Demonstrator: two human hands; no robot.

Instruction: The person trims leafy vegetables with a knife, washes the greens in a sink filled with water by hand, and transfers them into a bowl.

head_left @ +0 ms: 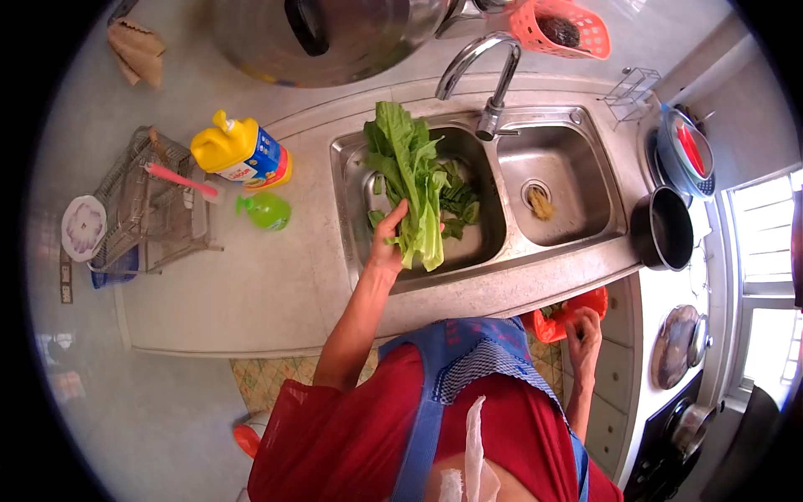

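Observation:
A head of long-leaf lettuce [410,163] is gripped near its lower end by my left hand [389,241], over the left sink basin [353,238]. Its leaves point up and away from me. Loose green leaves [458,199] lie in that basin, partly behind the lettuce. Below the counter's front edge, my right hand [585,328] is over a red bag or bag-lined bin [548,329] with some green bits inside. Its fingers are curled together; whether anything is between them is hidden.
A chrome faucet [495,100] rises behind the right basin [577,171], which holds a yellowish scrubber [539,203]. To the left stand a yellow jug [238,151], a green bottle [266,211] and a wire rack [142,201]. A black pot [665,230] sits at right.

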